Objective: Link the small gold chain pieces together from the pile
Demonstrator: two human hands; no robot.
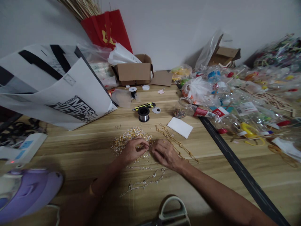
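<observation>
My left hand [135, 150] is at the near edge of a pile of gold and silver jewelry pieces [129, 135], thumb and forefinger pinched together. Whatever lies between those fingertips is too small to make out. Close beside it, my right hand [166, 153] rests low over the wood with its fingers curled and pressed together; their contents are hidden. Gold chains [175, 141] stretch behind and to the right of that hand. Nearer to me lie a silver chain with small ornaments [143, 183] and a shorter silver chain [138, 168].
Beyond the pile are a wire spool [143, 115], a yellow-black utility knife [147, 106] and a bead jar [182, 108]. White paper [180, 127] lies to the right. Scissors [174, 210] sit in front, a purple iron [33, 194] at left, plastic bottles [249, 106] at right.
</observation>
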